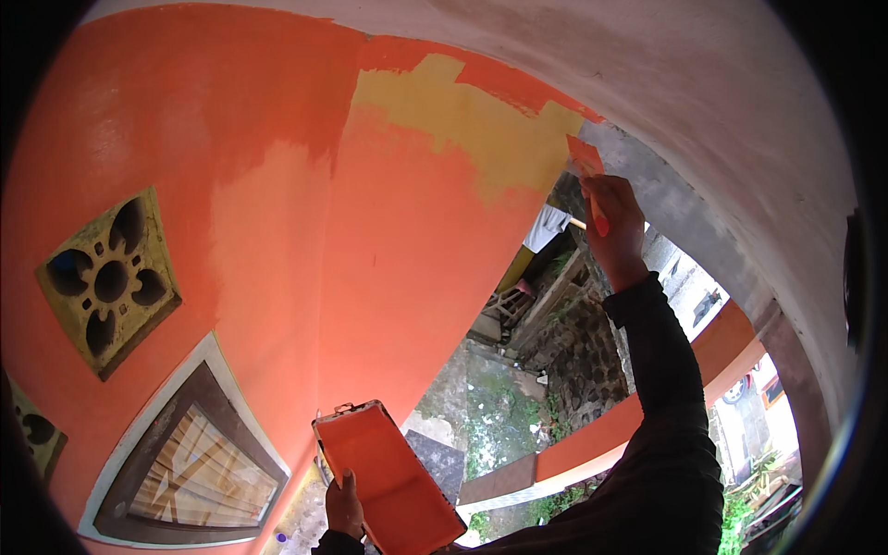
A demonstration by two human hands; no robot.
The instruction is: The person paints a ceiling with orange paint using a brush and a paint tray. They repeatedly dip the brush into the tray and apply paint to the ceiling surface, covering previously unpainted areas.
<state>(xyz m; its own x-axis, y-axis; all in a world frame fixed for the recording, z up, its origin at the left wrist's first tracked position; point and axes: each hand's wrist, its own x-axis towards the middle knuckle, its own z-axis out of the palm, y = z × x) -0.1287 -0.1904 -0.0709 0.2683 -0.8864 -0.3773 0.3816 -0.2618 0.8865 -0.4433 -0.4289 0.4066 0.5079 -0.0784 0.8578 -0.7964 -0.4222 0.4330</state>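
Gripping a paintbrush [585,159], the right hand [614,217] is keeping its fingers closed round the handle, with the orange bristles pointing up just above the knuckles; whether they are touching the wall [398,268] cannot be told. Well below and left of that hand, the left hand [344,507] is clamping the side of an orange-coated paint tray [388,462], thumb lying over the rim. Left of the brush, a yellow-tan patch [504,139] is showing amid the wall's orange. Left of the tray hand, a curtained window [199,467] is sitting below a pierced vent block [129,312]. Just left of the right hand, a white cloth [548,228] is hanging
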